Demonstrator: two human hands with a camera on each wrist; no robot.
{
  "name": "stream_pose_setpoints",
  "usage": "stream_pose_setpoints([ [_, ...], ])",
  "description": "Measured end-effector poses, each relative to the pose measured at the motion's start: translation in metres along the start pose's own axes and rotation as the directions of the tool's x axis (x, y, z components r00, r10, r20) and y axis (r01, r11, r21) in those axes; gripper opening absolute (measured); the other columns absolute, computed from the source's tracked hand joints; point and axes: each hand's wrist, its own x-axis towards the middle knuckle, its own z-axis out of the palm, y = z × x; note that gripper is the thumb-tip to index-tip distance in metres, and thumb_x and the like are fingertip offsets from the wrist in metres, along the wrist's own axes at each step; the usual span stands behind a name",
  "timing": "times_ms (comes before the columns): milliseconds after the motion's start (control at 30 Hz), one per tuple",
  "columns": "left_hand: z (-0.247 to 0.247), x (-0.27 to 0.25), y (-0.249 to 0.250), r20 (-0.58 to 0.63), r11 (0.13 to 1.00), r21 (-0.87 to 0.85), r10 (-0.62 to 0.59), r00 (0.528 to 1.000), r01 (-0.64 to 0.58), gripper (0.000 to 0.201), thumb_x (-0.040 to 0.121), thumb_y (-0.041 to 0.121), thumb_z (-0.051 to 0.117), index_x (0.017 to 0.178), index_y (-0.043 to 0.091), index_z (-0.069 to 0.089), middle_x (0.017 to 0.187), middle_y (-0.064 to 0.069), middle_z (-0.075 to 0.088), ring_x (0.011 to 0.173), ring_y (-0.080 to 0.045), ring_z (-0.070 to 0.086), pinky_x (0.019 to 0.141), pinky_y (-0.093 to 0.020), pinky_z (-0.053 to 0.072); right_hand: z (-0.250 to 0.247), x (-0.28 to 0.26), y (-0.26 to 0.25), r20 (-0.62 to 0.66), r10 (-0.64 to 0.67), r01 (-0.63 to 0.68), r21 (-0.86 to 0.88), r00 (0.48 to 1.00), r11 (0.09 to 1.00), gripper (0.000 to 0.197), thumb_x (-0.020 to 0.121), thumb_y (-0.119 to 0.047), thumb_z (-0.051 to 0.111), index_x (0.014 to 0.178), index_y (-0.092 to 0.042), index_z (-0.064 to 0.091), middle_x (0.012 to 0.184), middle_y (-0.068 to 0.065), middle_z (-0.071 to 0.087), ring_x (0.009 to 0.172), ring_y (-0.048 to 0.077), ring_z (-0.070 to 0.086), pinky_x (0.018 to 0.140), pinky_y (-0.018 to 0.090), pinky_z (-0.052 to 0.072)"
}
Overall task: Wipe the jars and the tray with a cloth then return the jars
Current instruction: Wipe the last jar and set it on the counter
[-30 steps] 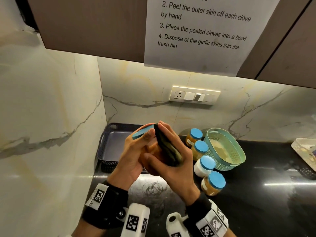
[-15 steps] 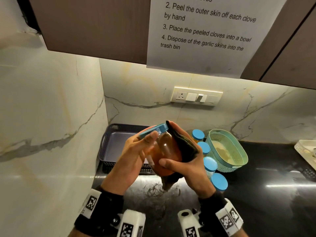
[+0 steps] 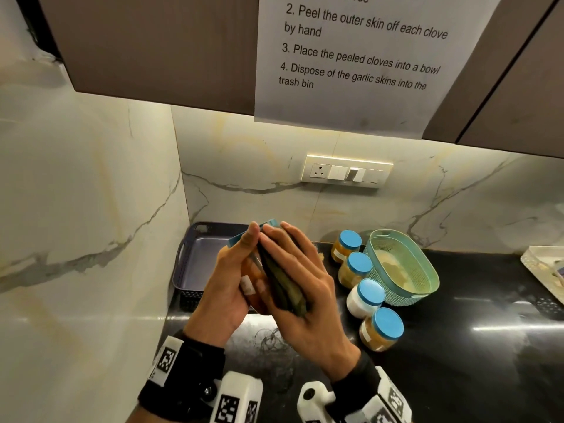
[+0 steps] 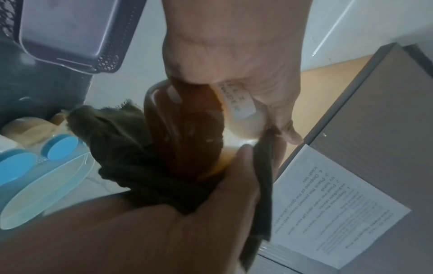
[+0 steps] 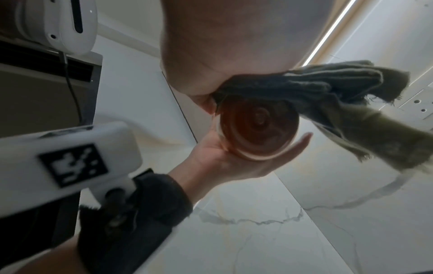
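My left hand (image 3: 233, 271) holds a jar of brown contents (image 3: 254, 277) tilted in the air, its blue lid (image 3: 271, 222) pointing away from me. My right hand (image 3: 308, 285) wraps a folded olive cloth (image 3: 283, 288) against the jar's side. The left wrist view shows the jar (image 4: 187, 133) between the cloth (image 4: 131, 157) and the left fingers (image 4: 276, 115). From the right wrist I see the jar's base (image 5: 257, 129) and the cloth (image 5: 328, 96) hanging beside it. The dark tray (image 3: 207, 254) stands in the corner behind the hands, nothing showing in it.
Several blue-lidded jars (image 3: 366, 297) stand in a row on the black counter (image 3: 473, 346), right of my hands. A teal mesh basket (image 3: 403, 270) sits just behind them. A white tray (image 3: 546, 267) lies at the far right edge. Marble walls close off the left and back.
My right hand has slid the cloth back over the near side of the jar, covering the glass that showed half a second ago. The left hand keeps its grip.
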Motion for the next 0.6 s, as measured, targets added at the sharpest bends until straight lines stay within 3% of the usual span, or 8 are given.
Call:
stream_pose_setpoints([
  [167, 0.003, 0.004, 0.005, -0.095, 1.0, -0.009, 0.012, 0.995, -0.013, 0.107, 0.027, 0.073, 0.095, 0.107, 0.005, 0.075, 0.107, -0.021, 0.075, 0.096, -0.035, 0.075, 0.076, -0.044, 0.065, 0.001, -0.021, 0.001, 0.072, -0.066, 0.073, -0.109, 0.995, 0.991, 0.053, 0.091, -0.016, 0.057, 0.144, -0.023, 0.061, 0.157, -0.007, 0.054, 0.158, 0.032, 0.029, 0.122, 0.068, 0.024],
  [267, 0.008, 0.009, 0.006, -0.177, 0.999, 0.034, 0.029, 0.984, -0.024, 0.127, 0.024, 0.075, 0.095, 0.124, 0.002, 0.068, 0.13, -0.028, 0.067, 0.119, -0.046, 0.066, 0.1, -0.06, 0.055, -0.002, -0.026, 0.01, 0.064, -0.082, 0.09, -0.132, 0.995, 0.987, 0.052, 0.092, -0.016, 0.056, 0.143, -0.025, 0.062, 0.157, -0.008, 0.055, 0.158, 0.033, 0.03, 0.121, 0.071, 0.021],
  [333, 0.016, 0.009, 0.004, -0.195, 0.997, 0.037, 0.074, 0.978, -0.068, 0.13, 0.029, 0.071, 0.097, 0.13, -0.004, 0.063, 0.135, -0.032, 0.063, 0.124, -0.05, 0.062, 0.107, -0.066, 0.048, -0.002, -0.022, 0.016, -0.015, -0.057, 0.055, -0.095, 0.998, 0.994, 0.047, 0.098, -0.019, 0.059, 0.145, -0.023, 0.058, 0.157, -0.007, 0.055, 0.158, 0.032, 0.031, 0.121, 0.071, 0.025],
  [400, 0.023, 0.009, 0.0, -0.198, 0.994, 0.048, 0.103, 0.975, -0.095, 0.128, 0.033, 0.067, 0.099, 0.131, -0.006, 0.062, 0.128, -0.029, 0.067, 0.119, -0.048, 0.066, 0.103, -0.061, 0.053, -0.003, -0.013, 0.02, -0.087, 0.025, -0.027, -0.015, 0.996, 1.0, 0.042, 0.104, -0.025, 0.058, 0.145, -0.017, 0.058, 0.157, -0.004, 0.054, 0.157, 0.03, 0.034, 0.121, 0.067, 0.031],
  [467, 0.027, 0.008, -0.005, -0.18, 0.993, 0.053, 0.117, 0.977, -0.109, 0.115, 0.034, 0.065, 0.099, 0.125, 0.001, 0.068, 0.12, -0.022, 0.072, 0.113, -0.041, 0.07, 0.094, -0.054, 0.058, -0.008, 0.006, 0.017, -0.138, 0.21, -0.185, 0.176, 0.968, 0.967, 0.038, 0.105, -0.021, 0.055, 0.142, -0.014, 0.061, 0.152, -0.001, 0.06, 0.149, 0.024, 0.047, 0.119, 0.054, 0.043],
  [533, 0.028, 0.008, -0.008, -0.179, 0.988, 0.085, 0.143, 0.973, -0.129, 0.107, 0.036, 0.064, 0.099, 0.121, 0.005, 0.071, 0.118, -0.019, 0.074, 0.112, -0.039, 0.07, 0.095, -0.052, 0.057, -0.013, 0.022, 0.012, -0.128, 0.396, -0.322, 0.388, 0.909, 0.864, 0.039, 0.103, -0.014, 0.052, 0.14, -0.015, 0.063, 0.139, -0.003, 0.07, 0.131, 0.019, 0.064, 0.105, 0.038, 0.056],
  [567, 0.029, 0.01, -0.007, -0.184, 0.984, 0.098, 0.163, 0.969, -0.147, 0.107, 0.038, 0.063, 0.099, 0.123, 0.004, 0.07, 0.12, -0.021, 0.073, 0.116, -0.041, 0.068, 0.099, -0.054, 0.056, -0.013, 0.025, 0.009, -0.115, 0.424, -0.346, 0.411, 0.898, 0.844, 0.041, 0.102, -0.015, 0.051, 0.142, -0.015, 0.062, 0.137, -0.003, 0.071, 0.127, 0.024, 0.067, 0.101, 0.04, 0.058],
  [600, 0.03, 0.01, -0.006, -0.181, 0.982, 0.1, 0.177, 0.967, -0.161, 0.108, 0.038, 0.062, 0.099, 0.123, 0.003, 0.07, 0.122, -0.022, 0.072, 0.118, -0.043, 0.067, 0.101, -0.056, 0.054, -0.011, 0.023, 0.004, -0.119, 0.406, -0.339, 0.369, 0.906, 0.865, 0.042, 0.104, -0.018, 0.052, 0.145, -0.018, 0.059, 0.142, -0.001, 0.068, 0.129, 0.032, 0.065, 0.104, 0.05, 0.057],
])
